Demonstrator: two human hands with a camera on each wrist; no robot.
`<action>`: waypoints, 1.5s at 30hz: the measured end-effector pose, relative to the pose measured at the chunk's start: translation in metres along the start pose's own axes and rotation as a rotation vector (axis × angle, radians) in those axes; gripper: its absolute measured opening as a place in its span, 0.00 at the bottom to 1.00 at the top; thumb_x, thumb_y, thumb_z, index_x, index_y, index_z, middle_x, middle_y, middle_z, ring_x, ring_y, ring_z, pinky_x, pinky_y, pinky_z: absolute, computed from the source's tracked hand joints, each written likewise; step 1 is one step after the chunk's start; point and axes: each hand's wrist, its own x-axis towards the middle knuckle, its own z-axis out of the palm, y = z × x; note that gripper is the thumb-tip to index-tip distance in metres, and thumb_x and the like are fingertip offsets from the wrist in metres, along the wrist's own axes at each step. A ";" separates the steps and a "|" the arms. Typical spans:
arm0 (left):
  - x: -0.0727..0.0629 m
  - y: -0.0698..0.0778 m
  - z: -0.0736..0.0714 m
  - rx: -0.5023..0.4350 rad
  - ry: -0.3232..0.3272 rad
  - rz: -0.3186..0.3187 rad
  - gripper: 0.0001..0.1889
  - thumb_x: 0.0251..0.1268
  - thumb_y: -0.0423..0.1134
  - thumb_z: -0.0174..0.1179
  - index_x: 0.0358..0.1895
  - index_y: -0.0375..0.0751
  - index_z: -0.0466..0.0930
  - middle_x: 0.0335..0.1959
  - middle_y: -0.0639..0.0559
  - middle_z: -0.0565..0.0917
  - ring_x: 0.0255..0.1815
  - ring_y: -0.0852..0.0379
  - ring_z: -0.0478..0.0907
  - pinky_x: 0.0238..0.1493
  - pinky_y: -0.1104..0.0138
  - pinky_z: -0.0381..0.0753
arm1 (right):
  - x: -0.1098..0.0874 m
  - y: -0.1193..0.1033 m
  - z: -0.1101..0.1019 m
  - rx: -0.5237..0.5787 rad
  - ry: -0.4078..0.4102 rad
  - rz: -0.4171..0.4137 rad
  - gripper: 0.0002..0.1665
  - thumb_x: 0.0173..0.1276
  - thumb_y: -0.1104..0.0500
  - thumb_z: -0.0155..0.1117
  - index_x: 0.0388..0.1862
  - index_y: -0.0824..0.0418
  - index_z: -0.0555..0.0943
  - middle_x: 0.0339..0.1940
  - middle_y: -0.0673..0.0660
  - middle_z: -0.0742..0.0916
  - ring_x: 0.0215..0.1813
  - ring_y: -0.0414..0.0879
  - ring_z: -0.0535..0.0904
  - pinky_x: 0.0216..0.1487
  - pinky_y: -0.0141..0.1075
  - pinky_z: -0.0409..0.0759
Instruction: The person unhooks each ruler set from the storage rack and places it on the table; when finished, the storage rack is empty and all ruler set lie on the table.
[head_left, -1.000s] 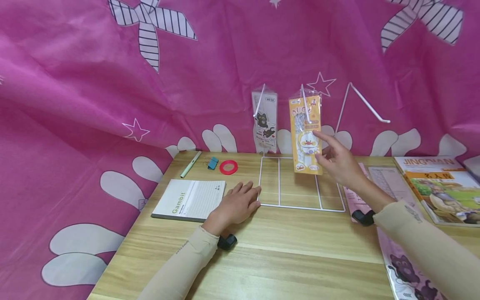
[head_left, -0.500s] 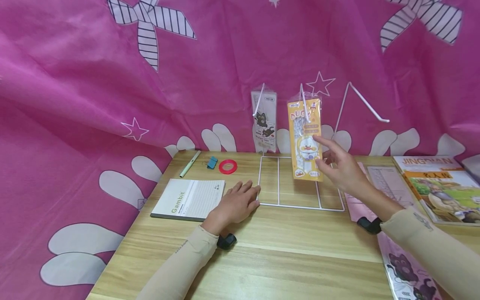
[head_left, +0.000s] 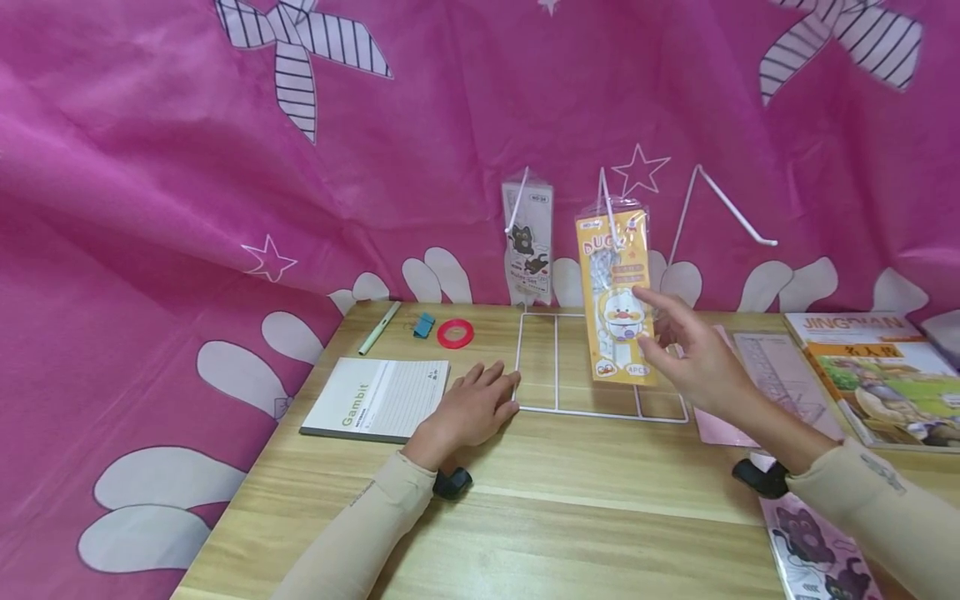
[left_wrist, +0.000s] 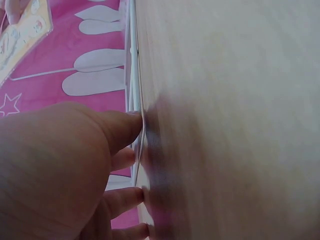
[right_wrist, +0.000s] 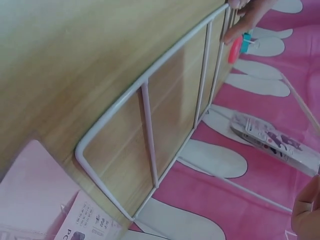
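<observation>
My right hand [head_left: 697,358] pinches the right edge of a yellow "DUCK" ruler set packet [head_left: 621,317], thumb in front. The middle hook [head_left: 609,208] of a white wire rack overlaps the packet's upper part, and its clear top flap sits around the hook. My left hand [head_left: 476,408] rests palm down, fingers relaxed, at the left edge of the rack's wire base [head_left: 557,367]; in the left wrist view its thumb [left_wrist: 127,125] lies along the wire. A grey cat ruler set packet [head_left: 531,250] hangs from the left hook. Only fingers of my right hand show in the right wrist view.
A third hook [head_left: 738,208] juts out on the right. Left of the rack lie a notebook [head_left: 375,400], pen [head_left: 379,327], blue binder clip [head_left: 423,326] and red tape roll [head_left: 455,334]. Pink cat packets [head_left: 806,533] and a book [head_left: 885,375] lie on the right.
My right hand has drawn the yellow packet down and toward me along the middle hook, tilting it slightly. My left hand has stayed on the rack base.
</observation>
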 end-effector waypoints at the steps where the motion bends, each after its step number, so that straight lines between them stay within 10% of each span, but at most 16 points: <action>1: 0.000 0.000 0.000 -0.001 0.000 0.000 0.30 0.85 0.56 0.48 0.83 0.55 0.64 0.85 0.43 0.60 0.85 0.32 0.54 0.80 0.36 0.61 | -0.001 -0.001 0.000 -0.001 0.004 -0.005 0.42 0.67 0.75 0.68 0.79 0.54 0.72 0.57 0.55 0.86 0.37 0.35 0.78 0.33 0.23 0.76; 13: -0.001 0.001 0.000 0.006 -0.007 -0.005 0.30 0.84 0.57 0.48 0.83 0.55 0.63 0.85 0.44 0.60 0.86 0.33 0.54 0.81 0.37 0.61 | -0.019 -0.018 -0.005 0.044 0.006 0.025 0.42 0.67 0.77 0.67 0.78 0.55 0.74 0.58 0.37 0.82 0.39 0.36 0.77 0.28 0.27 0.73; 45: 0.000 0.000 0.001 -0.003 -0.009 -0.010 0.30 0.85 0.56 0.47 0.83 0.55 0.62 0.86 0.44 0.59 0.86 0.34 0.53 0.81 0.36 0.60 | -0.059 -0.051 -0.017 0.128 -0.027 -0.056 0.47 0.57 0.87 0.65 0.76 0.67 0.72 0.69 0.44 0.80 0.40 0.37 0.78 0.44 0.23 0.79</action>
